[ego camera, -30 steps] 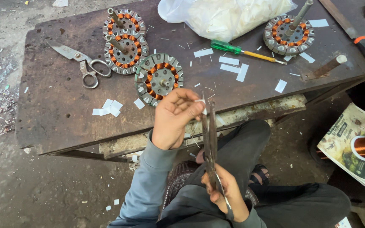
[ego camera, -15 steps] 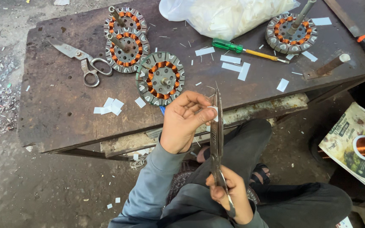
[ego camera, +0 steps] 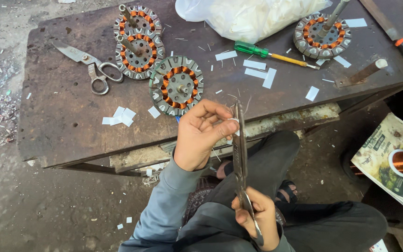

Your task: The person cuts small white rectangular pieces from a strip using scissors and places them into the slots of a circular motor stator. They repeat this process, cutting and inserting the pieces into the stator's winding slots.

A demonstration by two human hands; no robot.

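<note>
The left hand pinches a small white paper strip just below the nearest stator. It has risen closer to that stator, while the right hand stays clenched on the long scissors, whose blades now meet the strip, so cutting looks underway.

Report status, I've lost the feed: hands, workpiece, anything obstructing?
Left hand pinches small white paper piece. Right hand grips long metal scissors, blades at paper. Nothing obstructing; round copper-wound stator beyond on bench.

Three stators on table, scissors left (screwdriver right), bag behind.
</note>
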